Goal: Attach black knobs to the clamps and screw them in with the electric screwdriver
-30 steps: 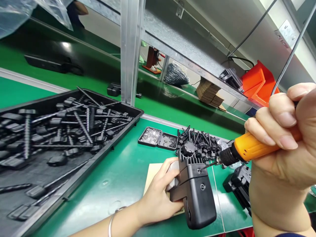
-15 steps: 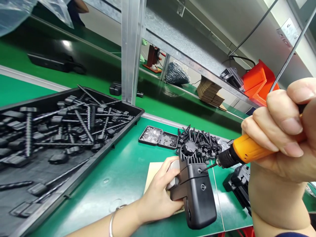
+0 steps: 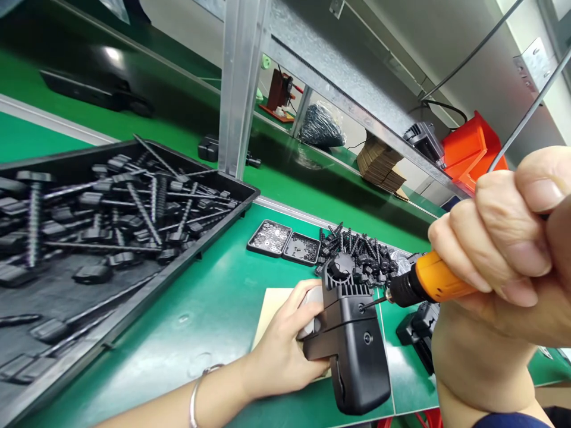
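Observation:
My left hand (image 3: 285,345) grips a black plastic housing (image 3: 363,368) from its left side, fingers wrapped round a grey part of it. Two screw holes show on the face turned to me, with a ribbed, round section on top. My right hand (image 3: 504,238) is closed round an orange electric screwdriver (image 3: 439,277) with a black chuck. Its thin bit points left, and the tip sits at the upper screw hole. A cable rises from the back of the tool. Under the left hand lies a pale board (image 3: 270,312).
At left, a big black tray (image 3: 178,285) holds many black threaded knobs. Two small boxes (image 3: 283,254) of tiny parts lie near a pile of black knobs (image 3: 363,252). More black housings (image 3: 419,333) sit at right. A metal post (image 3: 243,89) and an orange bin (image 3: 473,148) stand behind.
My view has shifted slightly, and the screwdriver with my right hand appears a little further left. Both hands keep their holds, and the bit stays at the upper hole.

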